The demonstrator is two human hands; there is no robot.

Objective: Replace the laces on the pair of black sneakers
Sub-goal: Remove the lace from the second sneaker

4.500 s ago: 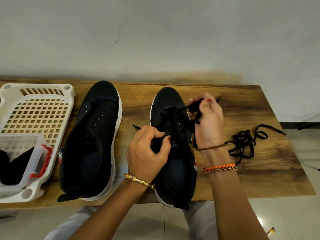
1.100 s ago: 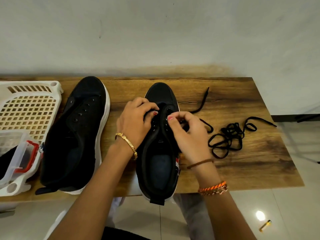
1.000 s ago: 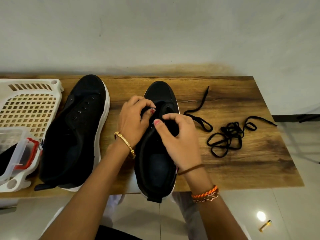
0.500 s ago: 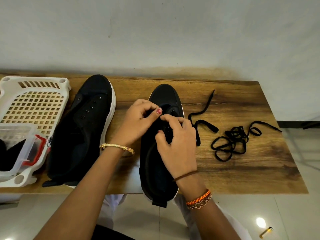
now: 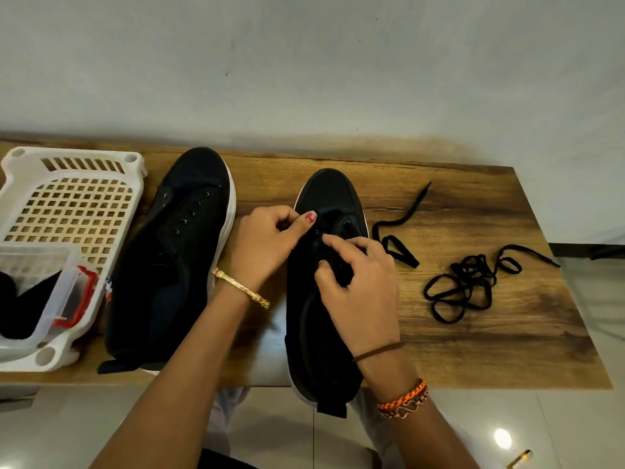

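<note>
Working over the right sneaker (image 5: 329, 198) at the tabletop (image 5: 473, 350) centre, both hands meet at its eyelets. Left hand (image 5: 267, 242) curls its grip at the shoe's 9 o'clock edge; what it pinches I cannot tell. Right hand (image 5: 363, 286) pinches the black lace (image 5: 399, 225), whose free end trails toward 2 o'clock. A laceless sneaker (image 5: 176, 252) sits at 9 o'clock, beside a white basket (image 5: 72, 198). A loose coiled lace (image 5: 470, 282) lies at 3 o'clock.
</note>
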